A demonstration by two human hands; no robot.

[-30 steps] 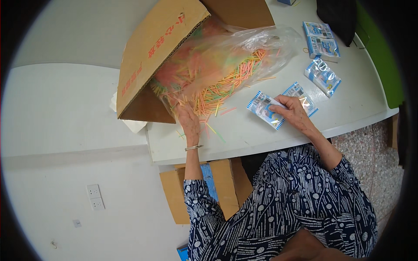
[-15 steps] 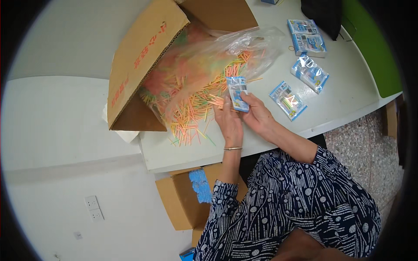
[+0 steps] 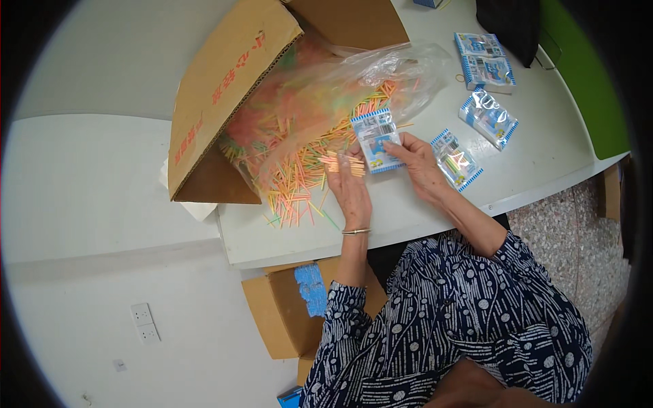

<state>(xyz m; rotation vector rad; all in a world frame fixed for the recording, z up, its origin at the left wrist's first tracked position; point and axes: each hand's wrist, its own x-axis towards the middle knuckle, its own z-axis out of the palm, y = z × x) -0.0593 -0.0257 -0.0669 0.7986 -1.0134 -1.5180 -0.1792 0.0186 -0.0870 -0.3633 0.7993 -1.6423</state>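
My right hand (image 3: 425, 171) pinches a small blue-and-white plastic packet (image 3: 374, 129) between thumb and fingers, its flat face turned up. Beside it, my left hand (image 3: 350, 198) is palm up with a small bunch of short, thin coloured sticks (image 3: 341, 164), mostly orange and pink, lying across its fingers. My left fingertips reach the packet's left edge. Just past the hands, a loose pile of the same sticks (image 3: 299, 173) spills from a clear plastic bag (image 3: 425, 68). That bag lies partly in a tipped cardboard box (image 3: 231, 81).
To the right lie a filled packet (image 3: 454, 162), another shiny packet (image 3: 488, 119) and a stack of packets (image 3: 484, 61). A black cloth item (image 3: 507, 27) hangs at the far right edge, by a green panel (image 3: 585, 81). Below the table stands an open carton (image 3: 275, 316) with blue contents.
My right hand has shifted slightly right and turned the packet to show more of its face. My left hand has opened out to the left, showing the sticks on it.
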